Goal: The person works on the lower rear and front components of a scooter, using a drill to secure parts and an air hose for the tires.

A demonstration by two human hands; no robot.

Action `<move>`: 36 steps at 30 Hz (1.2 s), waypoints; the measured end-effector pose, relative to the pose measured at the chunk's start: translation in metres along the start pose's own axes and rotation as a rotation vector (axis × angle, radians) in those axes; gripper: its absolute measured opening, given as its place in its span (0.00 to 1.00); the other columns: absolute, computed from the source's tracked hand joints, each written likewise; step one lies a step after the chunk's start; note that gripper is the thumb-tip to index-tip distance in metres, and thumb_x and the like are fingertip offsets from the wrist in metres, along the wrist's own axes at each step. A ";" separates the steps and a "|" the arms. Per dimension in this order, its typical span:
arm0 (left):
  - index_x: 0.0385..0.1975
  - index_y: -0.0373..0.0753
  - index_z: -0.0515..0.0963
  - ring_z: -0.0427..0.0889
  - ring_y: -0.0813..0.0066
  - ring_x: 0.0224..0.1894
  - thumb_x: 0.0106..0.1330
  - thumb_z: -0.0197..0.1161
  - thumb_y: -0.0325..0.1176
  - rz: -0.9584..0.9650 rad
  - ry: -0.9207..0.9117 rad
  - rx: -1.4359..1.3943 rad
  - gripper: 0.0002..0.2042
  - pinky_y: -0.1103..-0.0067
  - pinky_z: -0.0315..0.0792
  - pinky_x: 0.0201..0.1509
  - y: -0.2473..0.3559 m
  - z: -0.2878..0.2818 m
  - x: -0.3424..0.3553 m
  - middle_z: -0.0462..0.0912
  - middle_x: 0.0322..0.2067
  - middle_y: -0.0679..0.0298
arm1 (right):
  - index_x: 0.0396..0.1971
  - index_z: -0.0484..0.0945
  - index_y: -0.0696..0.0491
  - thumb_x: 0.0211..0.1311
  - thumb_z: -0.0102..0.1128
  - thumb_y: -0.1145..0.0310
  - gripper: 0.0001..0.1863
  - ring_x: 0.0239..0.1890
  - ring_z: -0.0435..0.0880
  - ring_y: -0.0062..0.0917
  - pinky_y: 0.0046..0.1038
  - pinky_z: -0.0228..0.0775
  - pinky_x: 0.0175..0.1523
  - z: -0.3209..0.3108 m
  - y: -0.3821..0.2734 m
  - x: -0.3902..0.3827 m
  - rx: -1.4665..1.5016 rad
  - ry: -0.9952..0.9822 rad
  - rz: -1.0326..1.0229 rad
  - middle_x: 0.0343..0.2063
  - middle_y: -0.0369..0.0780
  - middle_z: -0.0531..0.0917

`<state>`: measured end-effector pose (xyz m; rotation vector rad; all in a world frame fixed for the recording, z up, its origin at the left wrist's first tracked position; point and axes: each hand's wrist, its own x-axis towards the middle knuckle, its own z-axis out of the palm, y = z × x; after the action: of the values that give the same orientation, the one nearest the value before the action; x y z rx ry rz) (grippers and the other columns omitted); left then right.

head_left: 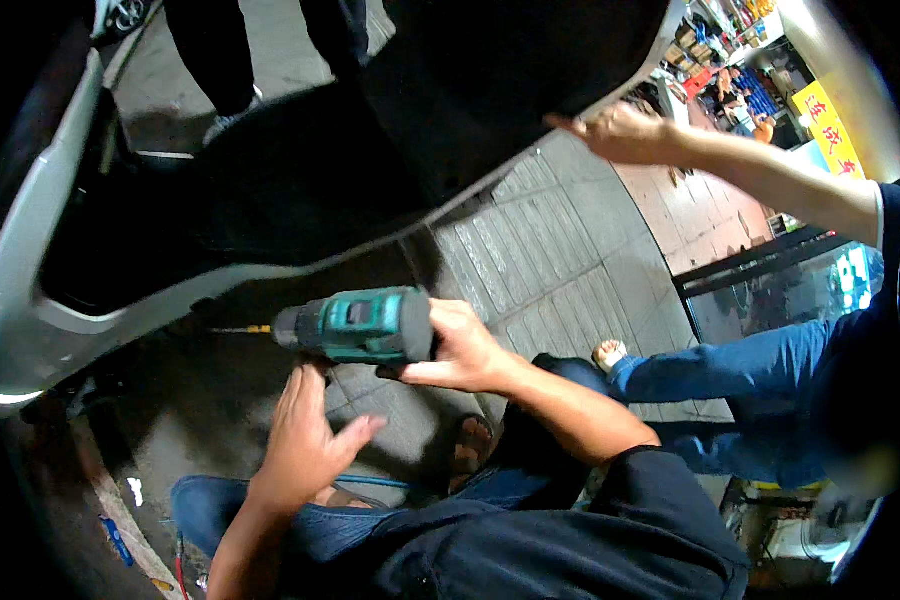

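Observation:
My right hand (465, 350) grips a green and black cordless drill (365, 325), held level at the middle of the view. From its chuck a thin drill bit (240, 330) points left, close under the silver-white lower edge of a scooter-like vehicle (130, 318). Whether the bit touches anything is too dark to tell. My left hand (315, 430) is just below the chuck, fingers straight and thumb spread, holding nothing. Its fingertips come up near the drill's underside; contact there is unclear.
Another person's hand (625, 133) reaches in from the right to the vehicle's edge; that person's jeans (730, 365) show below. Someone's dark-trousered legs (215, 50) stand beyond the vehicle. Grey paving (530, 240) lies beneath, with a blue object (117, 540) at lower left.

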<state>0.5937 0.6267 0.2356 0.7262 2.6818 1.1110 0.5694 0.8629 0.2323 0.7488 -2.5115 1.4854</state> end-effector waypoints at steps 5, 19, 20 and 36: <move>0.53 0.30 0.61 0.72 0.58 0.50 0.50 0.68 0.33 -0.050 0.089 -0.658 0.31 0.70 0.65 0.54 0.028 -0.010 0.018 0.72 0.46 0.47 | 0.44 0.71 0.60 0.35 0.69 0.67 0.30 0.36 0.80 0.39 0.30 0.73 0.39 0.008 -0.028 0.024 -0.005 0.131 -0.068 0.35 0.46 0.78; 0.59 0.30 0.53 0.67 0.63 0.53 0.41 0.76 0.41 0.094 0.227 -0.582 0.48 0.72 0.62 0.56 0.060 0.043 0.033 0.66 0.51 0.52 | 0.57 0.58 0.59 0.33 0.61 0.74 0.42 0.47 0.69 0.49 0.38 0.65 0.52 0.005 -0.043 0.006 0.011 0.449 -0.061 0.48 0.53 0.67; 0.57 0.30 0.56 0.68 0.64 0.52 0.40 0.77 0.41 0.080 0.256 -0.545 0.46 0.72 0.63 0.55 0.058 0.042 0.030 0.67 0.50 0.53 | 0.59 0.56 0.59 0.35 0.61 0.74 0.43 0.50 0.67 0.49 0.39 0.65 0.53 0.006 -0.052 0.006 -0.075 0.407 -0.052 0.52 0.54 0.63; 0.47 0.33 0.71 0.80 0.71 0.35 0.51 0.63 0.33 -0.251 0.076 -0.953 0.22 0.78 0.74 0.44 0.056 -0.036 0.082 0.80 0.39 0.55 | 0.46 0.69 0.59 0.59 0.54 0.67 0.17 0.39 0.76 0.23 0.22 0.68 0.37 -0.122 0.112 0.012 0.469 0.999 0.425 0.40 0.41 0.76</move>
<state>0.5323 0.6778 0.3037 0.1621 1.8262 2.0669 0.4886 1.0070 0.2102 -0.4753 -1.6021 1.9247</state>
